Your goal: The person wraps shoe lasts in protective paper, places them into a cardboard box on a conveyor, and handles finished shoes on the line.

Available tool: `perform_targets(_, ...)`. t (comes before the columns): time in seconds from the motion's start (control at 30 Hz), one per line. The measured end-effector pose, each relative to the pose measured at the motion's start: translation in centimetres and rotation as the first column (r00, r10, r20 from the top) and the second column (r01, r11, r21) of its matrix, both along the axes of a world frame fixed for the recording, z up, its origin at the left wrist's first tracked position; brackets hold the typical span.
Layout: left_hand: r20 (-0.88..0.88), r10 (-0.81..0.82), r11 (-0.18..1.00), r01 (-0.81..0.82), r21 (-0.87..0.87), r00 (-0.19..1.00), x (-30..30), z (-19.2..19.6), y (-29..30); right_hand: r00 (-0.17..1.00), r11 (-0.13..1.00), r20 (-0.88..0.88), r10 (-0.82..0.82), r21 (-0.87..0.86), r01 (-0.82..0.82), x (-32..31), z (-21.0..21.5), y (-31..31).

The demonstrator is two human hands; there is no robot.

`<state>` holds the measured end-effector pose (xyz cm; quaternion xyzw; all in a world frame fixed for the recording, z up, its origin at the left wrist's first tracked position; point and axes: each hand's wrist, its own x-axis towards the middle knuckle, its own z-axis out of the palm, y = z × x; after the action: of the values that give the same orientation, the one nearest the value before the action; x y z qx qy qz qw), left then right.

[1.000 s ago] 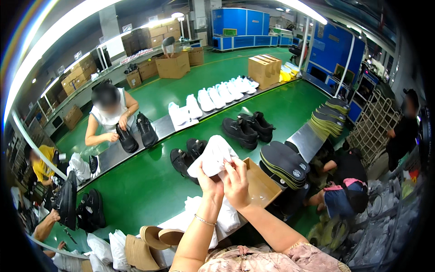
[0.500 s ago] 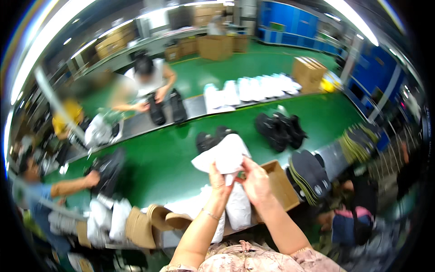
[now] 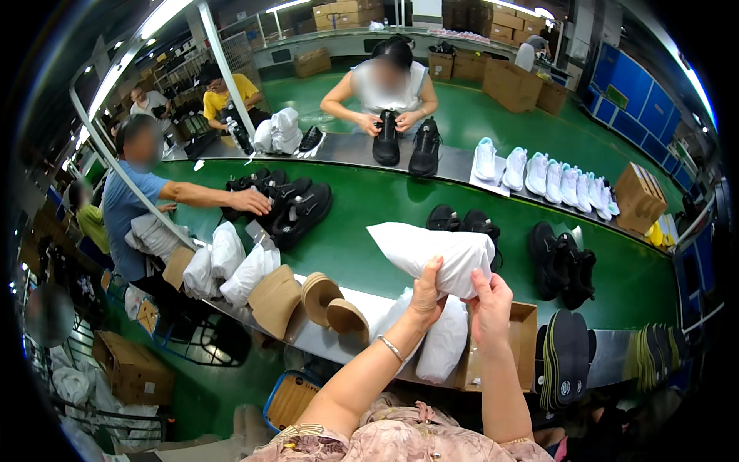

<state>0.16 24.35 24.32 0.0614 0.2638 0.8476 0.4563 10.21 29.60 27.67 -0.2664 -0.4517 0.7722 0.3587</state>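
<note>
White wrapped bundle (image 3: 419, 250): held up over near long edge of green-topped bench (image 3: 377, 204), in hall with green floor (image 3: 454, 96) and cartons (image 3: 509, 86), tapering toward bench's left end, running roughly along that edge, clasped by closed left hand (image 3: 428, 294) and right hand (image 3: 490, 306).

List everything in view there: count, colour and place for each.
wrapped bundle: one, white, held front centre
other wrapped bundles: several, white, along near ledge
open cardboard box: one, brown, near ledge, centre right
insoles: stacks, black with yellow-green edges, near ledge, right
curved pieces: several, tan, near ledge, left
black shoes: several, black, green worktop and far ledge
sneakers: one row, mostly white, far ledge
carton: one, brown, far ledge, right end
co-workers: at least five, mixed clothing colours, left and across
cabinets: several, blue, far right
bracelet: one, silvery, left wrist
left hand: one, bare, on bundle's underside
right hand: one, bare, on bundle's right end
</note>
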Motion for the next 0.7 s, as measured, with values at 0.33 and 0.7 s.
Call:
perform_targets(0.33,0.072,0.058,0.997,-0.062,0.053,0.996,0.3,0.8,0.9,0.903,0.915,-0.428,-0.044,-0.379,-0.136,-0.7,-0.7,-0.2)
perform_targets(0.7,0.131,0.027,0.989,-0.045,0.139,0.991,1.3,2.0,2.0,0.85,0.898,-0.491,0.191,-0.263,-0.353,1.1,0.6,1.8)
